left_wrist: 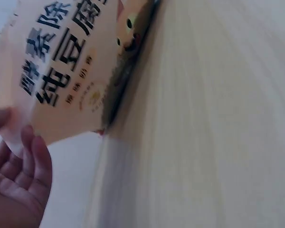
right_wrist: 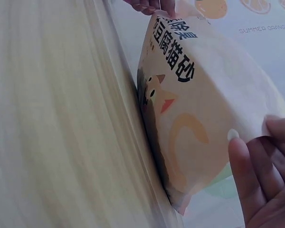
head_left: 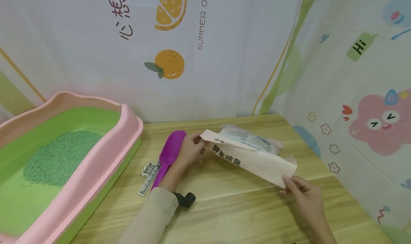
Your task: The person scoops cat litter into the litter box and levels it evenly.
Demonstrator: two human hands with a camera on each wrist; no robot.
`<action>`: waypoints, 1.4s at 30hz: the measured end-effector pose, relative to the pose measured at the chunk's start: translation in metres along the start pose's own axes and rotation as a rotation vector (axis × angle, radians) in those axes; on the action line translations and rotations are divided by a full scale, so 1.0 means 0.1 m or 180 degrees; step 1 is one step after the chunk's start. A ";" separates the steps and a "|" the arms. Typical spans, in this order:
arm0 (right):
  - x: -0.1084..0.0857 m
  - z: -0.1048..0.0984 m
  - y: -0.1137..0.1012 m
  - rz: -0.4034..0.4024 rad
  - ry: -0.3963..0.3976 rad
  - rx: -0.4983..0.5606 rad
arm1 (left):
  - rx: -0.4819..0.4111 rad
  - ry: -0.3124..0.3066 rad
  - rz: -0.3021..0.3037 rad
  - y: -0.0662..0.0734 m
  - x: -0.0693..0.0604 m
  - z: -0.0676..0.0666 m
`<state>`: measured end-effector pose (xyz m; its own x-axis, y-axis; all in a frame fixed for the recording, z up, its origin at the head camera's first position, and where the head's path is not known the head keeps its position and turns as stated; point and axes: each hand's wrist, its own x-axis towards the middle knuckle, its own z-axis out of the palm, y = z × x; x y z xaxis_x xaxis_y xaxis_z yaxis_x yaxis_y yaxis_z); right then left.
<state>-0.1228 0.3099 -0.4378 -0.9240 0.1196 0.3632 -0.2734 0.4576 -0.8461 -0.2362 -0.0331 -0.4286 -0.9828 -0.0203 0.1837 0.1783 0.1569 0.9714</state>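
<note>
A cream-coloured bag of cat litter (head_left: 257,167) with dark printed characters lies on the table, its near end raised between my hands. My left hand (head_left: 192,149) pinches its left corner between thumb and fingers. At the opposite corner my right hand (head_left: 305,197) pinches the edge the same way. From the right wrist, the bag's front (right_wrist: 204,114) shows an orange cat drawing, and the right thumb and fingers (right_wrist: 242,164) grip its edge. The left wrist view shows the left hand (left_wrist: 19,180) at the other corner. The bag's inside is hidden.
To the left stands a pink-rimmed green litter box (head_left: 131,121) with green pellets (head_left: 64,158) in it. A purple scoop (head_left: 173,146) lies between box and left hand, beside a flat grey-and-white comb-like piece (head_left: 149,179). Printed cloth (head_left: 224,76) hangs behind the table (head_left: 231,215).
</note>
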 end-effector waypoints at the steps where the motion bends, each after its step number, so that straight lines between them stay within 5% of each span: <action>1: 0.01 0.00 -0.01 0.0089 0.0014 0.0008 | 0.0006 -0.0008 -0.0007 0.00 0.00 0.00; 5: 0.02 0.01 -0.04 0.0428 0.0106 0.0012 | 0.0081 0.0089 -0.0064 0.00 0.03 0.06; 12: 0.05 0.02 -0.08 0.0960 0.0282 -0.0301 | 0.0707 0.0484 -0.0073 0.04 0.00 0.19; 19: 0.08 0.04 -0.05 0.1161 -0.0030 -0.0411 | 0.1200 0.0797 -0.0062 0.07 -0.09 0.25; 29: 0.13 0.07 0.02 0.1552 -0.0749 -0.0149 | 0.1125 0.0654 -0.0156 0.03 -0.14 0.29; 33: 0.15 0.10 0.05 0.1622 -0.0797 0.0069 | 0.1031 0.0503 -0.0149 0.04 -0.18 0.29; 36: 0.16 0.12 0.07 0.1649 -0.0755 0.0279 | 0.1069 0.0394 -0.0317 0.10 -0.23 0.27; 39: 0.17 0.15 0.08 0.1680 -0.0695 0.0454 | 0.1327 0.0290 -0.0498 0.18 -0.32 0.21; 42: 0.17 0.17 0.09 0.1708 -0.0631 0.0532 | 0.1756 0.0205 -0.0484 0.28 -0.43 0.12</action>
<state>-0.1459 0.3010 -0.4458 -0.9726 0.1214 -0.1982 0.2219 0.2318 -0.9471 -0.1896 -0.0161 -0.4115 -0.9873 -0.1405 0.0737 -0.0336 0.6390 0.7685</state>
